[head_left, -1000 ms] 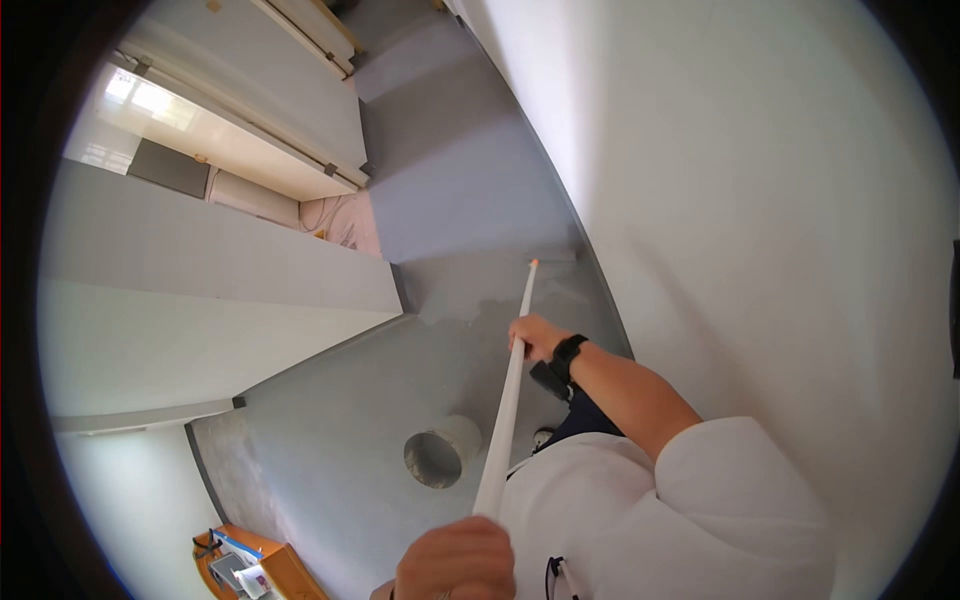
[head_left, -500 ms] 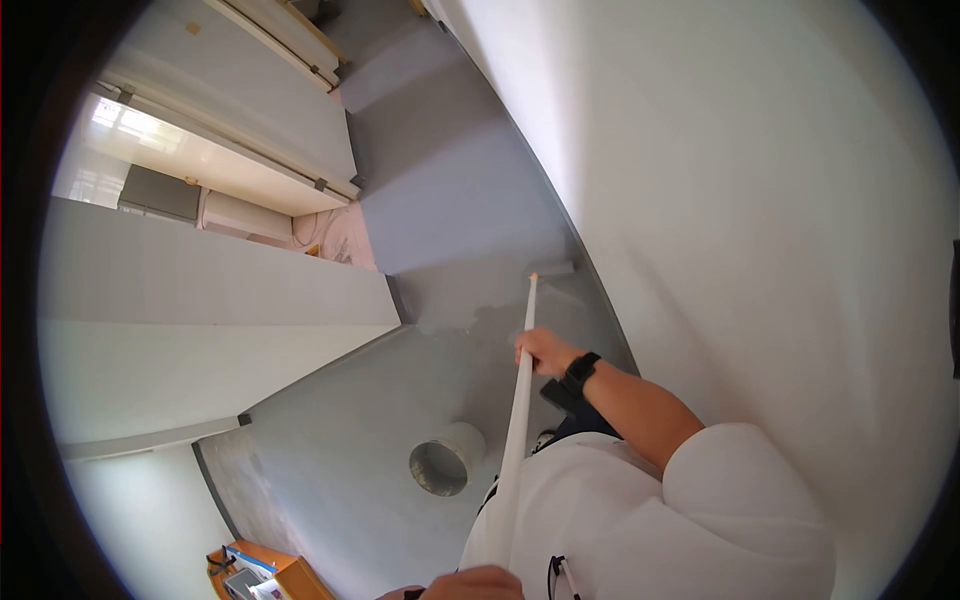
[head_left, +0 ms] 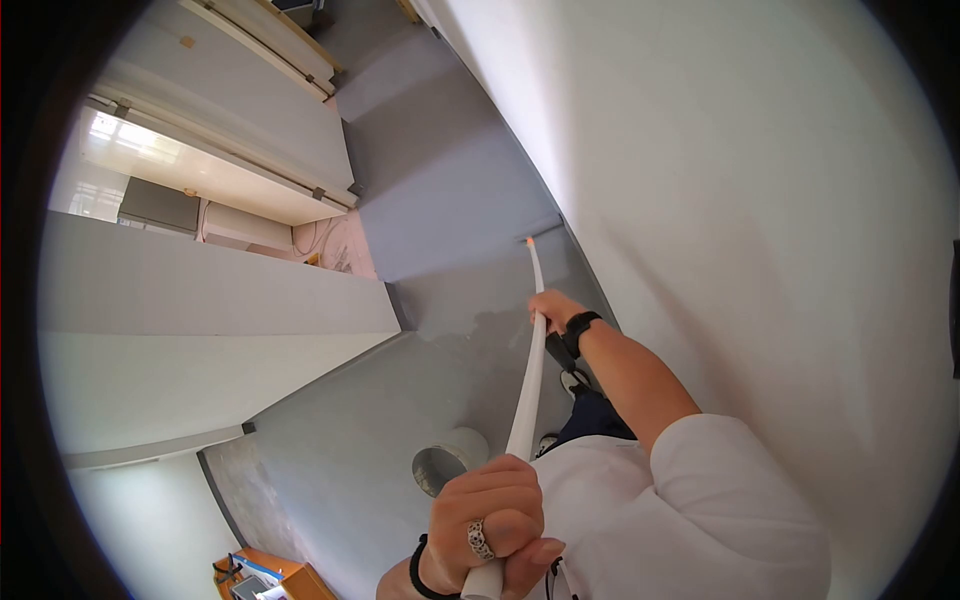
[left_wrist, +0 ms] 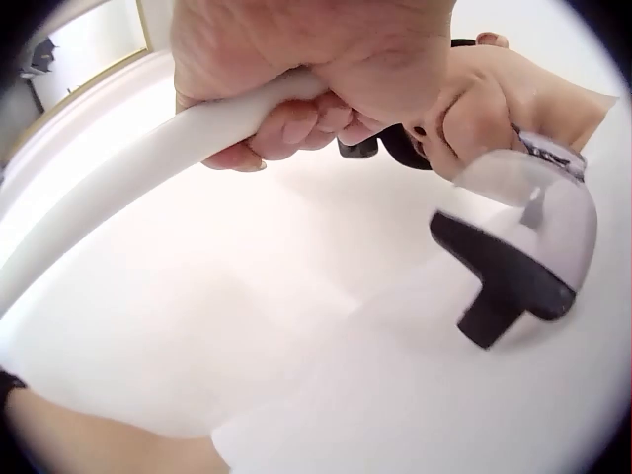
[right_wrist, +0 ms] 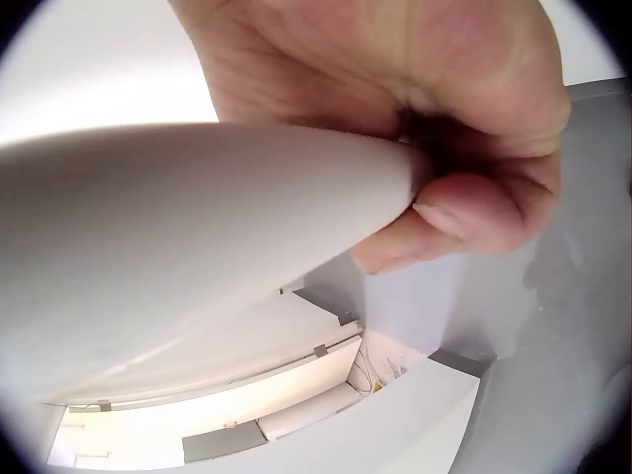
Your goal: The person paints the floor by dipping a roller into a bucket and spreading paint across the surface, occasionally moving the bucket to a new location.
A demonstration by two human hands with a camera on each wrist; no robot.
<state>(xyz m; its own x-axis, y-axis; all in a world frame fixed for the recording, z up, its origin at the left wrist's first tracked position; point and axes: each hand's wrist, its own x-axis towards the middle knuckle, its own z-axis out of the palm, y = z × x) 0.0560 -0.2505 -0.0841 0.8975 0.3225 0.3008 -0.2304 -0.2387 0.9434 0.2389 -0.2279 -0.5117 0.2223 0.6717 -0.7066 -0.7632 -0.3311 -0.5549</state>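
Note:
A long white pole (head_left: pixel 528 400) runs from the bottom of the head view to a thin paint roller (head_left: pixel 546 230) on the grey floor (head_left: pixel 440 235), with an orange piece at their joint. Near the pole's close end my left hand (head_left: pixel 488 515), wearing a ring, wraps its fingers around it. Farther along, my right hand (head_left: pixel 555 308), with a black band at the wrist, also grips the pole. The left wrist view shows fingers (left_wrist: pixel 296 123) curled about the pole. In the right wrist view the thumb and fingers (right_wrist: pixel 474 212) close around it.
A bucket (head_left: pixel 465 450) stands on the floor, partly behind my left hand. To the right rises a long white wall (head_left: pixel 750 200). Wall corners and an opening with pinkish flooring (head_left: pixel 345 240) lie left. An orange-brown wooden piece (head_left: pixel 300 580) with items sits at lower left.
The roller first came slightly nearer, then moved away along the floor near the right wall. Both hands moved forward with the pole after drawing back; the left hand rose fully into view.

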